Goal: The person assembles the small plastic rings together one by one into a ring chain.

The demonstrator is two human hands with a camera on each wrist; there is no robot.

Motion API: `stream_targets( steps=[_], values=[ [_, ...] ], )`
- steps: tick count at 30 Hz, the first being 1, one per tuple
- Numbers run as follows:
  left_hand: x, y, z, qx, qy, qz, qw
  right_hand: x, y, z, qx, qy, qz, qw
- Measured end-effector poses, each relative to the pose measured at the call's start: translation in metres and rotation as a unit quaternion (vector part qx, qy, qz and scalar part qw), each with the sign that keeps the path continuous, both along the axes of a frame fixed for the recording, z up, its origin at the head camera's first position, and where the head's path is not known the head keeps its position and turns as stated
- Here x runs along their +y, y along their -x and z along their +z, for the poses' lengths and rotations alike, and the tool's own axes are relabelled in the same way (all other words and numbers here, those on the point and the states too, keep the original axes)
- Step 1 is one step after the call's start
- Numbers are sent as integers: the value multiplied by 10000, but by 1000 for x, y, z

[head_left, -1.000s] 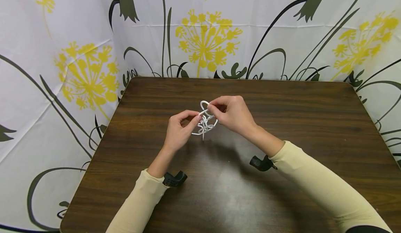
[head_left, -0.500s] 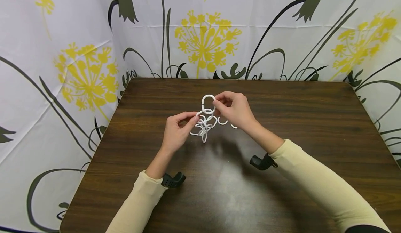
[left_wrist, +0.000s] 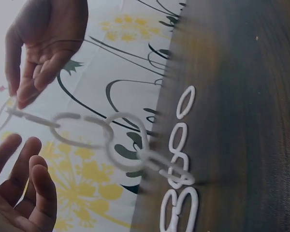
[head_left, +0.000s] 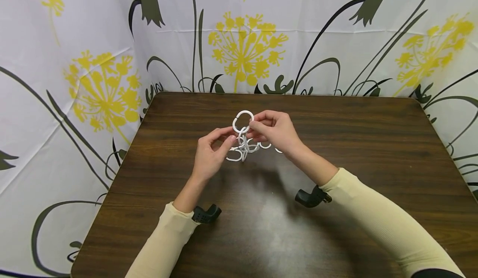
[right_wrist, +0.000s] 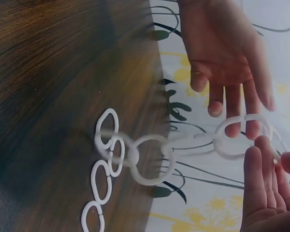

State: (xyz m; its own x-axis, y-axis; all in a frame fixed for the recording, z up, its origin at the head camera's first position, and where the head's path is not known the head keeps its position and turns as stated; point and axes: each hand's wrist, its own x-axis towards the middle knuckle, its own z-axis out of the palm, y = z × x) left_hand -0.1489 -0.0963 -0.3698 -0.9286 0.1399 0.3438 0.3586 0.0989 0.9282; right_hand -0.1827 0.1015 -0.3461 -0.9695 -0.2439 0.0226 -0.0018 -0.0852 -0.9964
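Chain of white links, hanging below the right fingertips and passing between two bare hands. Behind: pale curtain, printed with yellow and grey-green flowers. Beneath: dark wood-grain table. Two cream sleeves, with a black wrist device at each cuff. Right hand: thumb and fingertips pinching the right-hand side of the top ring. Left hand: fingers loosely spread, thumb apart, just beside the upper links; touching or not, cannot tell. Row of further links: flat on tabletop; joined to the hanging part or not, cannot tell. Top ring: upright, above both thumbs.
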Motion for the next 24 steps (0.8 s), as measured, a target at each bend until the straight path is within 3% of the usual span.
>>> stream_targets(
  steps=[7, 15, 18, 21, 22, 24],
  values=[
    [-1, 10, -13, -306, -296, 111, 9990, -2, -1, 0, 80, -40, 326, 9994],
    [-3, 9, -12, -277, -578, 346, 9973, -2, 0, -5, 136, -212, 606, 9978],
    [-4, 10, -13, -301, -583, 372, 9972, 0, 3, -17, 376, -617, 659, 9952],
    [-4, 10, -13, -278, -605, 326, 9973, 3, 7, -35, 944, -1718, 746, 9778],
    [-4, 10, -13, -266, -625, 313, 9972, 4, 8, -42, 1218, -2170, 828, 9650],
    [-3, 10, -14, -234, -655, 280, 9972, 5, 8, -56, 1823, -3123, 1023, 9267]
  ],
)
